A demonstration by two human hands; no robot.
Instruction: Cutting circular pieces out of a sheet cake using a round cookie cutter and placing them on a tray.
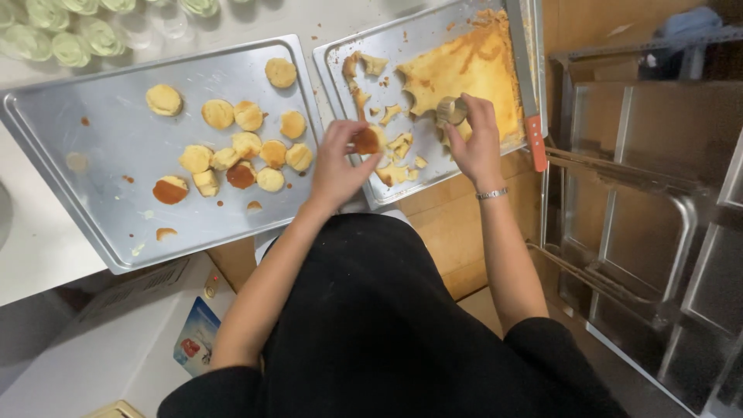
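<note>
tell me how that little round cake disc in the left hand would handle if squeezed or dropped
The round cake piece in the left hand probably squashes easily: it is pinched by the fingers. It looks crumbly, judging by the torn scraps on the right tray. Being flat, it would likely lie still like the cut rounds on the left tray.

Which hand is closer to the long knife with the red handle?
Right. The right hand, holding a round cutter, is just left of the knife; the left hand, holding a cake round, is farther left.
</note>
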